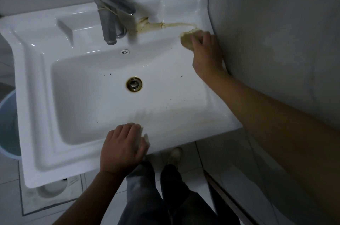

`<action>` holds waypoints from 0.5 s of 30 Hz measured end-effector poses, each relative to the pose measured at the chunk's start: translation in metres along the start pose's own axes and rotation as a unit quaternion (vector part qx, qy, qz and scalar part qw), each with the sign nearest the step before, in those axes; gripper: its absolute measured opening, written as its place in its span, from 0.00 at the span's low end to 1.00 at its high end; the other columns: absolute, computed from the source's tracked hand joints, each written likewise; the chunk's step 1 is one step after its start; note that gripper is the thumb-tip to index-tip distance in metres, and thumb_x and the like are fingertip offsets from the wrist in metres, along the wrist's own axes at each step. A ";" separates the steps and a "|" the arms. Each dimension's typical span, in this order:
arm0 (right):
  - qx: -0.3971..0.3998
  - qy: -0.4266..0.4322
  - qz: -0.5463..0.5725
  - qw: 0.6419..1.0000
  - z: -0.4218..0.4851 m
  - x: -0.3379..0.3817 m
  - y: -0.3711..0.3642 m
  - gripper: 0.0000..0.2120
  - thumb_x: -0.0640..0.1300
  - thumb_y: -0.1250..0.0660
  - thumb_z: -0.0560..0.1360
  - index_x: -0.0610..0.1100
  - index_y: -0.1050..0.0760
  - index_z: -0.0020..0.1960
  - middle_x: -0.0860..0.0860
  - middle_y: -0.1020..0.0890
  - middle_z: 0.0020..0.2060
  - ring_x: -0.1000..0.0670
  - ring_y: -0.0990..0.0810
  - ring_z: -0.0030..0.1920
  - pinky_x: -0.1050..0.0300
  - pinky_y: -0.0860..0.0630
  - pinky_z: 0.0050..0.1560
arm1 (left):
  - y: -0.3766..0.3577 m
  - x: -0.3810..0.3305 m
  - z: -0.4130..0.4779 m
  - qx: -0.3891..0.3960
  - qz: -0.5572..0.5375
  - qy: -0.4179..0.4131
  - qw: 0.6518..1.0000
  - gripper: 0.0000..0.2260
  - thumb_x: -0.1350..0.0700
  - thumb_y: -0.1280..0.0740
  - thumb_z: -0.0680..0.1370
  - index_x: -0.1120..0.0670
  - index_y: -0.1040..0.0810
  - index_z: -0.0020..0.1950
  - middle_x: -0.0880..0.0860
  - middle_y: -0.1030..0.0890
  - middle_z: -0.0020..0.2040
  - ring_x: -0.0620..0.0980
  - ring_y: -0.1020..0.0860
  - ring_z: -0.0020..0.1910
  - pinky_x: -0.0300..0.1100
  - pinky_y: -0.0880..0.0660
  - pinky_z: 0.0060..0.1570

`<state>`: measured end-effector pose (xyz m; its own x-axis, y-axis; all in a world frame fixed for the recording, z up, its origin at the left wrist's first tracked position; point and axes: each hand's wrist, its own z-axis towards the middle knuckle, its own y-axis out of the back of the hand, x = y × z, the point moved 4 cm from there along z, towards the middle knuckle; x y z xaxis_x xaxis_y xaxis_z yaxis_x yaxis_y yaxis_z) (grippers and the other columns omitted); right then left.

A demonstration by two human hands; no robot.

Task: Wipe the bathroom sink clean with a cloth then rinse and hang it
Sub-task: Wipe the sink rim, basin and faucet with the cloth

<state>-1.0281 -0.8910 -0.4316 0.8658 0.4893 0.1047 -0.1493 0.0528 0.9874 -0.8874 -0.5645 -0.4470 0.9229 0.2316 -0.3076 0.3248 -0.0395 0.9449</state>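
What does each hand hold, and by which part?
The right hand grips the tan cloth by its right part. The left hand lies on the sink's front rim; hold unclear.

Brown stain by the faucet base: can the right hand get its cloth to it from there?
Probably yes. The right hand grips the cloth at the streak's right end, and nothing stands on the sink ledge between it and the brown stain; the faucet is left of it.

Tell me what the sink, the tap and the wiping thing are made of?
The sink looks like glazed ceramic: glossy white with bright reflections. The tap looks like metal, dull grey and tarnished. The cloth looks like soft tan fabric, perhaps sponge; it is bunched up.
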 end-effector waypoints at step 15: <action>0.014 0.053 0.024 0.998 -0.006 0.007 -0.011 0.29 0.32 0.33 0.70 0.45 0.30 0.70 0.42 0.27 0.64 0.38 0.28 0.61 0.46 0.25 0.58 | 0.003 -0.004 0.005 0.041 0.062 -0.046 0.996 0.19 0.44 0.44 0.80 0.55 0.22 0.59 0.54 0.19 0.53 0.53 0.23 0.47 0.48 0.27 0.46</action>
<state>-1.0232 -0.8833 -0.4421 0.8028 0.5796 0.1396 -0.1736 0.0033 0.9848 -0.8892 -0.5702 -0.4439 0.9708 0.1298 -0.2018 0.2197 -0.1432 0.9650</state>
